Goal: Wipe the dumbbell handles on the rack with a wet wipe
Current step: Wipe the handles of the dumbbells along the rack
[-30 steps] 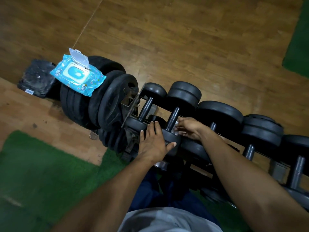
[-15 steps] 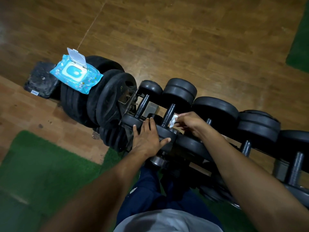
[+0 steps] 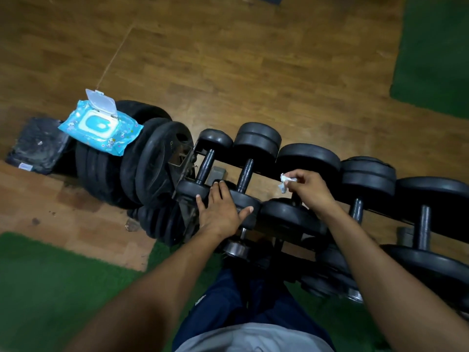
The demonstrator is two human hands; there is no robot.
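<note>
A row of black dumbbells lies across a low rack (image 3: pixel 269 175). My left hand (image 3: pixel 221 212) rests flat on the near head of the second dumbbell from the left, fingers spread. That dumbbell's handle (image 3: pixel 245 176) is bare and uncovered. My right hand (image 3: pixel 308 190) is lifted just right of it, above the third dumbbell (image 3: pixel 308 158), pinching a crumpled white wet wipe (image 3: pixel 284 182). The third dumbbell's handle is mostly hidden under my right hand. The leftmost dumbbell handle (image 3: pixel 205 166) stands free.
A blue wet-wipe pack (image 3: pixel 101 127) with its lid flipped open lies on black weight plates (image 3: pixel 152 161) left of the rack. A black mat piece (image 3: pixel 38 146) sits further left. More dumbbells (image 3: pixel 423 224) extend right. Green turf (image 3: pixel 50 288) lies below me.
My right hand has come off the second dumbbell's handle and lifted up and to the right with the wipe. My left hand stays on the dumbbell head.
</note>
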